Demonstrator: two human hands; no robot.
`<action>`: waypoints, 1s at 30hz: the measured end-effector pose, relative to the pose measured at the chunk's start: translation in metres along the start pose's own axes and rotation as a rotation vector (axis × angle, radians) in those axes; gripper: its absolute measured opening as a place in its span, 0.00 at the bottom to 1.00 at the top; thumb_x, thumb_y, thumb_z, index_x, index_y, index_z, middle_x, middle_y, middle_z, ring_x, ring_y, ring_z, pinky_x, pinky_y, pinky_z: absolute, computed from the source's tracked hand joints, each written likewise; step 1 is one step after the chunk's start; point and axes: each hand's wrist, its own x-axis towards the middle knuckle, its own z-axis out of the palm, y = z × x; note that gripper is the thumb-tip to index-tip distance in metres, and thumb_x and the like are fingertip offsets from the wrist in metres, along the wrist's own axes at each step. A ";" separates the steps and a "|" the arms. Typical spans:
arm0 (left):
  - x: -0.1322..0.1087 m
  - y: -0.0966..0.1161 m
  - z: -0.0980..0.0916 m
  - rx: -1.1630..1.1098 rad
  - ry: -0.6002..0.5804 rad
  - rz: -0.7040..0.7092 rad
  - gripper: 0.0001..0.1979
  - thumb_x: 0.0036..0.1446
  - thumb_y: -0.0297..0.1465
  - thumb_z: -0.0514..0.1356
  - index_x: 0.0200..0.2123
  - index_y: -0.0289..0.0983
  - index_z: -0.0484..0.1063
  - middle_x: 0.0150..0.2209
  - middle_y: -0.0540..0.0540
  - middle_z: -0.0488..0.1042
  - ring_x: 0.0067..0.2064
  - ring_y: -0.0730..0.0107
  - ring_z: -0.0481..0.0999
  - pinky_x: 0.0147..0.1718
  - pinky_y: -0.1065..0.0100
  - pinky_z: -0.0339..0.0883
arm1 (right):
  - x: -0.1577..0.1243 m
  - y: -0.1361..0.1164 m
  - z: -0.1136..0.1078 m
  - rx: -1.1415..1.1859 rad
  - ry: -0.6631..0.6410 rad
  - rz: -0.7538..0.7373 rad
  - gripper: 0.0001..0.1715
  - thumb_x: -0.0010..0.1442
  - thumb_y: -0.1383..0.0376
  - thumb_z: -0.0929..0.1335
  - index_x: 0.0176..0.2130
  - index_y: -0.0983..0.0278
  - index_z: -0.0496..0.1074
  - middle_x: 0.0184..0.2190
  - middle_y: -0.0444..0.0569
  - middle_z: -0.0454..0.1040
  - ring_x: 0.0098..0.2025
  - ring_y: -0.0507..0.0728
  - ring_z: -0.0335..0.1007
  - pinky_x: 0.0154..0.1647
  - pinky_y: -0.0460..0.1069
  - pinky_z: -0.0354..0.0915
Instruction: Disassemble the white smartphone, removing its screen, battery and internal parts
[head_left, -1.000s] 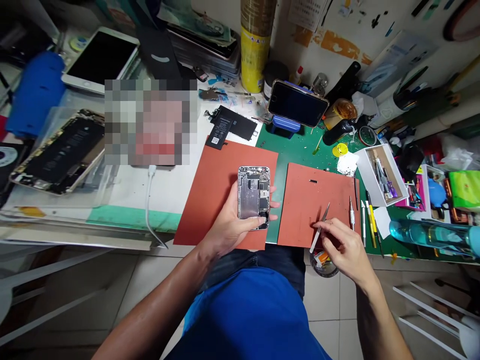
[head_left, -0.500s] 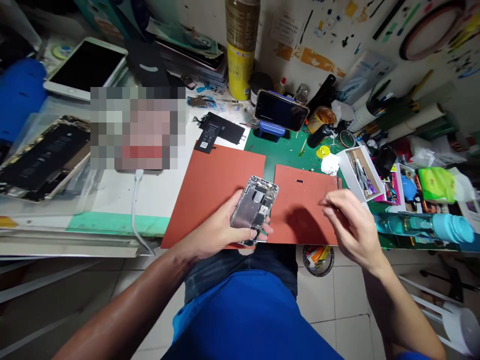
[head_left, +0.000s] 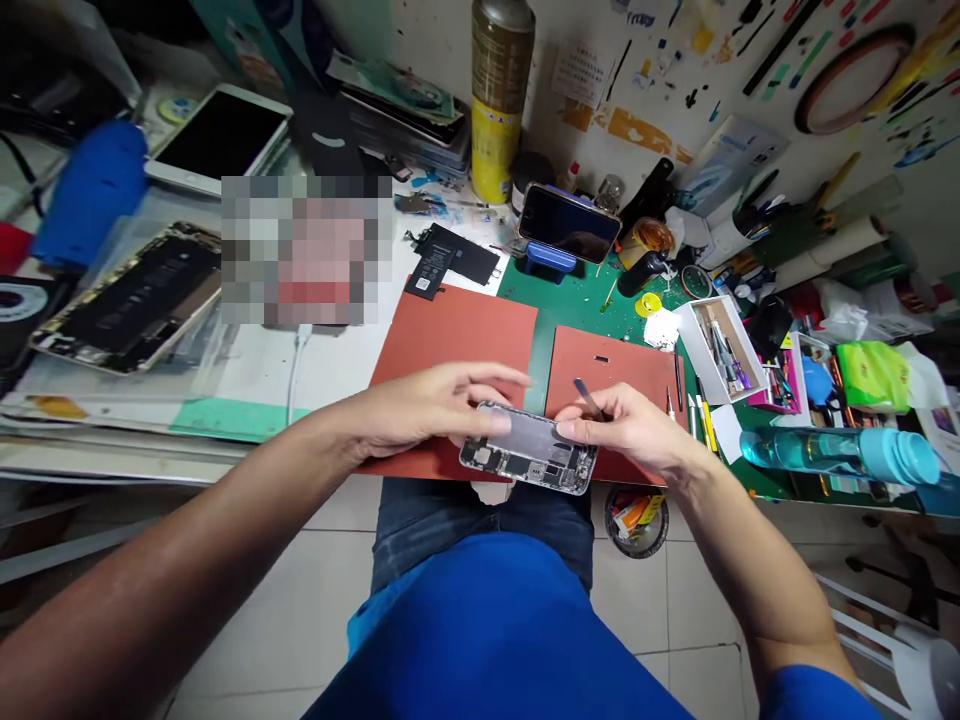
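Observation:
An opened phone (head_left: 536,468), its inner parts bare, is held sideways and tilted above the front edge of the orange-brown mats. My left hand (head_left: 442,405) grips its left end, thumb on the inner face and index finger stretched out beyond. At the right end, my right hand (head_left: 634,430) has its thumb and fingers closed on the frame. A slim dark tool (head_left: 589,398), perhaps tweezers, sticks up from behind the right fingers; its lower part is hidden. Loose black phone batteries (head_left: 461,255) lie beyond the left mat (head_left: 465,335).
A small dark piece (head_left: 601,359) rests on the right mat (head_left: 637,375). Farther back, a phone (head_left: 570,222) leans on a blue stand. To the right are a tool box (head_left: 724,345) and a blue bottle (head_left: 840,455). Another opened phone (head_left: 139,300) lies left.
The opened phone has turned from upright to sideways. My right hand has come in from the right to its edge, with a dark tool now showing. My left hand has shifted its hold.

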 end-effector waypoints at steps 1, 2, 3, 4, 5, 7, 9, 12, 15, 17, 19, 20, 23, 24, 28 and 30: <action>-0.003 -0.003 0.002 -0.124 0.146 0.067 0.28 0.60 0.42 0.75 0.60 0.39 0.80 0.47 0.38 0.86 0.41 0.58 0.87 0.36 0.64 0.82 | -0.005 0.008 0.007 0.108 0.081 -0.012 0.22 0.58 0.48 0.81 0.39 0.63 0.87 0.33 0.47 0.84 0.32 0.52 0.74 0.36 0.48 0.70; -0.004 -0.008 0.007 -0.270 0.284 0.139 0.29 0.64 0.48 0.71 0.61 0.37 0.79 0.46 0.35 0.86 0.41 0.58 0.87 0.37 0.63 0.82 | -0.008 0.016 0.017 0.208 0.175 -0.027 0.23 0.57 0.48 0.82 0.39 0.63 0.87 0.32 0.46 0.83 0.29 0.50 0.71 0.31 0.46 0.67; -0.005 -0.014 0.016 -0.406 0.396 0.214 0.32 0.67 0.52 0.66 0.63 0.35 0.77 0.47 0.33 0.86 0.43 0.56 0.87 0.40 0.61 0.83 | -0.011 0.024 0.028 0.288 0.276 -0.042 0.23 0.57 0.47 0.82 0.39 0.64 0.87 0.29 0.45 0.80 0.24 0.48 0.65 0.24 0.44 0.61; -0.005 -0.021 0.026 -0.502 0.471 0.275 0.34 0.69 0.55 0.63 0.66 0.35 0.74 0.50 0.33 0.85 0.46 0.55 0.87 0.44 0.58 0.83 | -0.012 0.032 0.041 0.352 0.363 -0.058 0.24 0.56 0.47 0.82 0.38 0.64 0.86 0.27 0.43 0.78 0.20 0.45 0.57 0.19 0.44 0.53; -0.004 -0.029 0.038 -0.554 0.513 0.326 0.36 0.70 0.56 0.61 0.69 0.37 0.70 0.52 0.33 0.84 0.49 0.54 0.87 0.47 0.55 0.83 | -0.012 0.040 0.054 0.409 0.432 -0.069 0.25 0.56 0.46 0.82 0.39 0.64 0.86 0.26 0.42 0.76 0.19 0.44 0.54 0.18 0.43 0.49; 0.000 -0.042 0.062 -0.576 0.546 0.378 0.38 0.69 0.54 0.64 0.74 0.43 0.63 0.56 0.36 0.83 0.55 0.51 0.86 0.54 0.50 0.82 | -0.010 0.053 0.079 0.486 0.526 -0.088 0.25 0.57 0.46 0.82 0.40 0.64 0.86 0.27 0.42 0.75 0.18 0.43 0.52 0.18 0.43 0.47; 0.004 -0.052 0.079 -0.561 0.567 0.350 0.39 0.66 0.45 0.70 0.74 0.47 0.61 0.61 0.38 0.81 0.59 0.49 0.84 0.57 0.48 0.81 | -0.007 0.063 0.098 0.519 0.563 -0.093 0.25 0.58 0.46 0.82 0.43 0.64 0.85 0.28 0.41 0.75 0.19 0.43 0.55 0.19 0.43 0.49; 0.008 -0.059 0.090 -0.577 0.587 0.300 0.40 0.64 0.37 0.71 0.75 0.48 0.58 0.62 0.39 0.79 0.59 0.47 0.84 0.57 0.46 0.82 | -0.008 0.071 0.110 0.513 0.607 -0.073 0.25 0.60 0.47 0.81 0.46 0.63 0.84 0.30 0.42 0.75 0.20 0.43 0.55 0.20 0.44 0.52; 0.006 -0.057 0.090 -0.593 0.600 0.250 0.40 0.65 0.37 0.69 0.75 0.48 0.57 0.61 0.39 0.80 0.58 0.46 0.85 0.55 0.46 0.83 | -0.021 0.070 0.099 0.469 0.696 -0.087 0.21 0.63 0.49 0.80 0.43 0.62 0.84 0.33 0.44 0.77 0.22 0.45 0.57 0.22 0.44 0.56; 0.003 -0.055 0.090 -0.581 0.608 0.208 0.38 0.67 0.38 0.67 0.75 0.48 0.58 0.60 0.38 0.81 0.56 0.45 0.86 0.53 0.46 0.85 | -0.033 0.065 0.086 0.483 0.747 -0.155 0.19 0.66 0.49 0.78 0.39 0.63 0.84 0.36 0.46 0.79 0.26 0.46 0.64 0.27 0.44 0.64; 0.000 -0.055 0.090 -0.564 0.621 0.170 0.35 0.68 0.39 0.66 0.75 0.47 0.60 0.58 0.39 0.82 0.54 0.45 0.87 0.51 0.47 0.85 | -0.044 0.057 0.073 0.526 0.788 -0.245 0.19 0.69 0.49 0.76 0.37 0.62 0.85 0.39 0.48 0.79 0.33 0.50 0.73 0.36 0.45 0.72; -0.001 -0.056 0.091 -0.558 0.625 0.156 0.34 0.69 0.40 0.65 0.74 0.47 0.61 0.58 0.39 0.82 0.53 0.46 0.88 0.50 0.47 0.86 | -0.047 0.053 0.069 0.549 0.804 -0.282 0.20 0.70 0.49 0.74 0.37 0.62 0.85 0.39 0.49 0.79 0.37 0.52 0.75 0.40 0.46 0.74; -0.005 -0.062 0.092 -0.530 0.617 0.134 0.30 0.72 0.43 0.62 0.74 0.48 0.64 0.60 0.40 0.82 0.53 0.47 0.88 0.48 0.48 0.86 | -0.049 0.043 0.065 0.641 0.785 -0.335 0.22 0.73 0.47 0.72 0.39 0.60 0.85 0.35 0.47 0.78 0.32 0.50 0.74 0.35 0.44 0.74; -0.006 -0.064 0.092 -0.503 0.612 0.139 0.29 0.73 0.45 0.61 0.72 0.47 0.66 0.60 0.40 0.82 0.53 0.47 0.88 0.49 0.48 0.86 | -0.046 0.041 0.067 0.681 0.751 -0.334 0.23 0.73 0.46 0.72 0.39 0.60 0.85 0.33 0.46 0.77 0.29 0.49 0.72 0.31 0.44 0.73; -0.012 -0.070 0.092 -0.290 0.636 0.203 0.23 0.75 0.47 0.56 0.63 0.42 0.76 0.64 0.40 0.80 0.60 0.49 0.84 0.59 0.50 0.81 | -0.029 0.042 0.084 0.760 0.650 -0.302 0.15 0.66 0.51 0.79 0.40 0.60 0.84 0.31 0.46 0.82 0.30 0.51 0.80 0.34 0.45 0.79; -0.016 -0.071 0.092 -0.245 0.621 0.231 0.22 0.76 0.47 0.56 0.62 0.42 0.77 0.64 0.41 0.80 0.61 0.50 0.83 0.61 0.50 0.79 | -0.021 0.046 0.092 0.761 0.667 -0.290 0.13 0.61 0.56 0.83 0.41 0.60 0.84 0.34 0.46 0.84 0.35 0.53 0.84 0.41 0.46 0.81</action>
